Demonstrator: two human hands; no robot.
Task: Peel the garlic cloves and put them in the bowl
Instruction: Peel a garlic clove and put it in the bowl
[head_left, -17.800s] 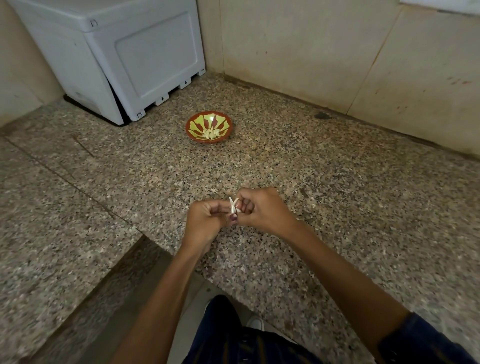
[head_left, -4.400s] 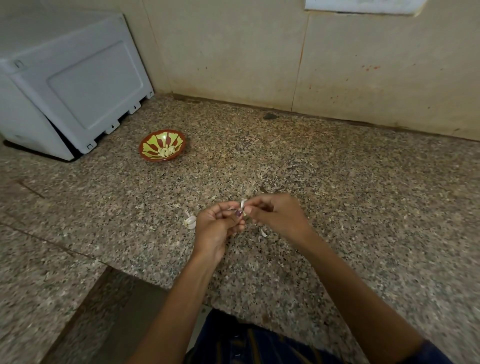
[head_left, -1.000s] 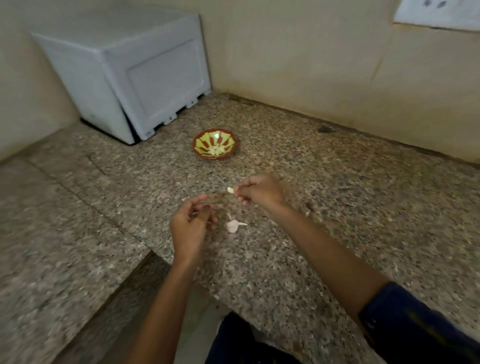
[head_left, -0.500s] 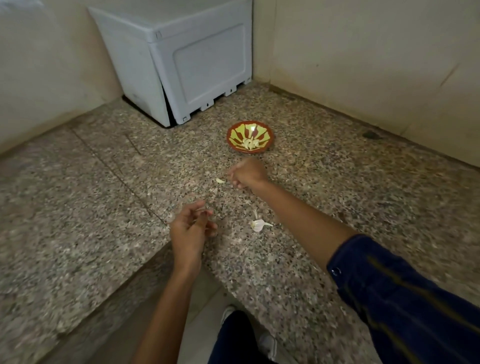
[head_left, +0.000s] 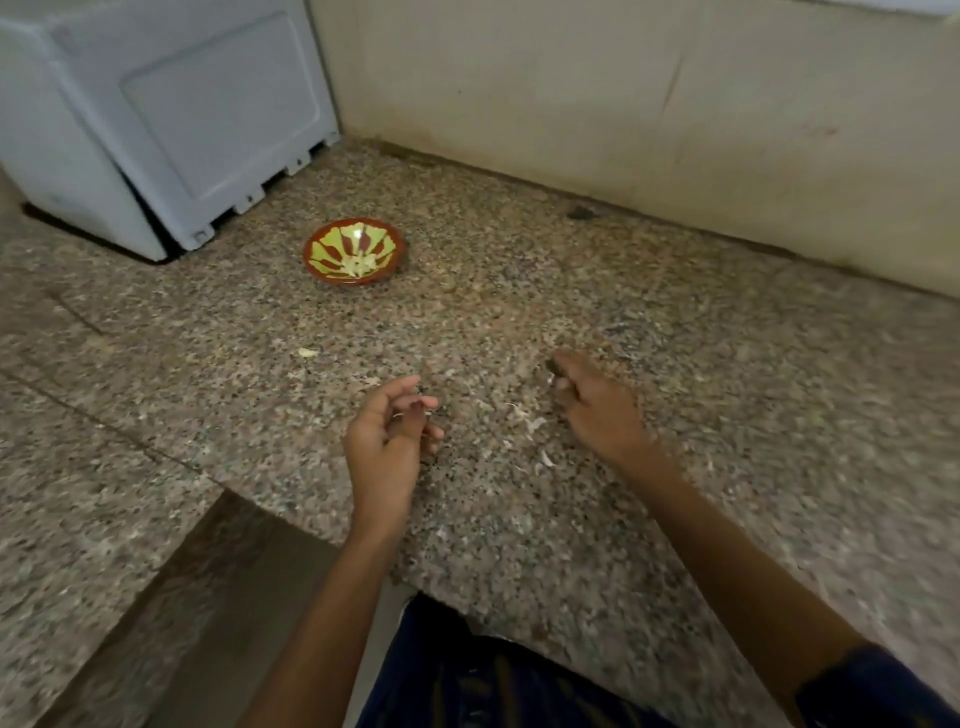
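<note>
Bowl (head_left: 355, 251) sits upper left of centre on the worktop (head_left: 675, 338), peeled cloves inside. A stray clove (head_left: 307, 353) lies up-left of the left hand (head_left: 387, 441), the nearer one, half-curled, seemingly empty. Right hand (head_left: 597, 408) is blurred; can't tell.

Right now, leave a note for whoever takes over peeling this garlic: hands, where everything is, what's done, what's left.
Left hand: loosely curled over the counter, nothing clearly in it.
Right hand: low over the counter, fingers curled; blur hides whether it holds anything.
Bowl: far left by the white box, with some peeled cloves inside.
One pale piece lies on the counter short of the bowl; clove or skin, hard to tell.
Skins lie scattered between the hands.
Left: check that piece, bowl it if it is a clove, then peel any remaining cloves. None are clearly in view.
</note>
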